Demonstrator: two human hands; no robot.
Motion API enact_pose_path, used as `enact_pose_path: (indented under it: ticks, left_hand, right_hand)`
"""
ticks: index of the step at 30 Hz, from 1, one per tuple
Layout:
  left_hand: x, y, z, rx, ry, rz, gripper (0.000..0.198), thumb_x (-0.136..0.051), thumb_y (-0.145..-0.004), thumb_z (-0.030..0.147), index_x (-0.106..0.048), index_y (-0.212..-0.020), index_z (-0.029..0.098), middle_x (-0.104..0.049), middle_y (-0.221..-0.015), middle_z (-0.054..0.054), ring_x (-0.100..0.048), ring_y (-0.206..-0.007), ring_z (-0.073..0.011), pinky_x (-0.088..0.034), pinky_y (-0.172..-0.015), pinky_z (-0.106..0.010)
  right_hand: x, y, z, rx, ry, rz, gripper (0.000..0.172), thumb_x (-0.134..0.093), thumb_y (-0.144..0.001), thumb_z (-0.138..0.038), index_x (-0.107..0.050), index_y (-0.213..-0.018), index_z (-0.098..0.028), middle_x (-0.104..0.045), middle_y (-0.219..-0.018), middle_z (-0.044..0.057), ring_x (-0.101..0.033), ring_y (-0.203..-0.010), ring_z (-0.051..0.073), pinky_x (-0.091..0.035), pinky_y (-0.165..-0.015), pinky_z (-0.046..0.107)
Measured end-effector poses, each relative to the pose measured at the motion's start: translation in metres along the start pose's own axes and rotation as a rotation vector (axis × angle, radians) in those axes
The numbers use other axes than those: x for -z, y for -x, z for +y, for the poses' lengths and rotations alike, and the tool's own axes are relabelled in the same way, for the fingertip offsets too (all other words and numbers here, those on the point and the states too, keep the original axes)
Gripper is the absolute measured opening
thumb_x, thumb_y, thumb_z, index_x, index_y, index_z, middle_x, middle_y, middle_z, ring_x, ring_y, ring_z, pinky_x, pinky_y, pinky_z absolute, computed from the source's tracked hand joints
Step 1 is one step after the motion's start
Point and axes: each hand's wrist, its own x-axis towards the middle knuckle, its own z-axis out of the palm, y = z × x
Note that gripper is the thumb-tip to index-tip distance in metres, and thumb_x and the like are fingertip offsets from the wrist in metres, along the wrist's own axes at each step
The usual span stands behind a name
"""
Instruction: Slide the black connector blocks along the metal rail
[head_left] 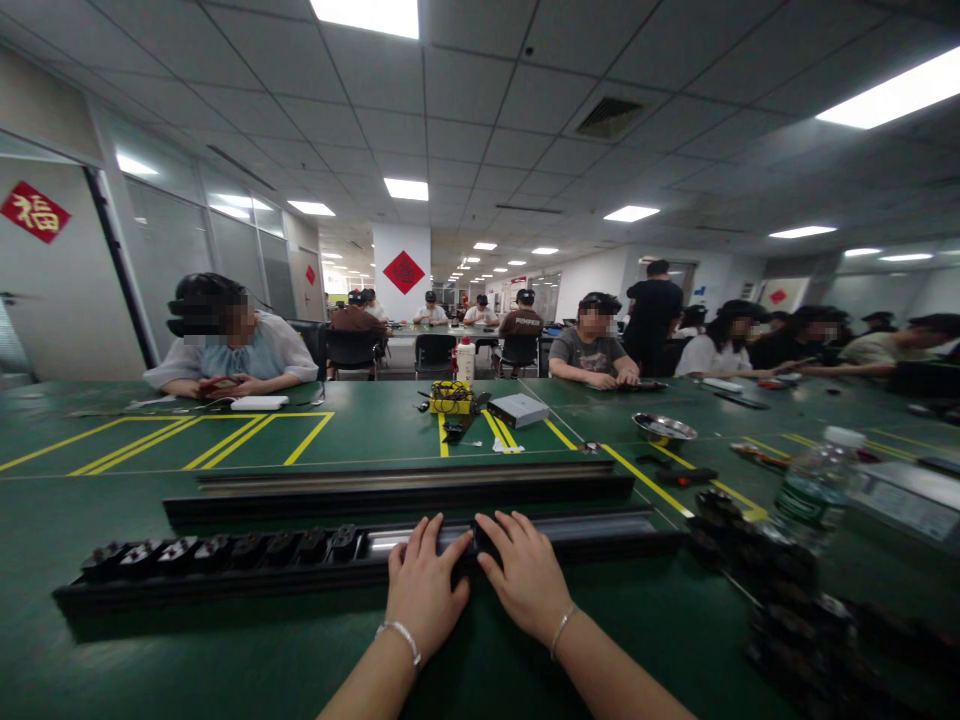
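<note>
On my feed I read 福 on the red diamond sign [35, 212] at far left; the bottle [831, 460] at right has a green label [804, 508] too blurred for me. I count eight black modules [212, 552] in the left part of the near rail [600, 528]. My left hand [429, 580] and right hand [525, 575] lie on it, fingers spread; the dark piece [478, 541] between them, gripped or not, I cannot tell.

The red door sign [35, 212] reads "福".
</note>
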Motion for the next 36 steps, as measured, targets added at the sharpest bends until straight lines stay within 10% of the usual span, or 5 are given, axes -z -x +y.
enact_pose_path:
  ticks: [36]
  left_hand:
    - [-0.012,-0.001,-0.005,-0.031,-0.005,0.032,0.049,-0.050,-0.071,0.032,-0.049,-0.118,0.043,-0.032,-0.144,-0.002,-0.022,-0.133,-0.0247,-0.016,-0.101,-0.047]
  right_hand:
    - [-0.004,0.000,0.004,0.031,-0.022,0.007,0.044,-0.039,-0.085,-0.042,-0.043,-0.129,-0.036,-0.046,-0.133,0.003,-0.034,-0.123,0.025,-0.032,-0.095,0.040]
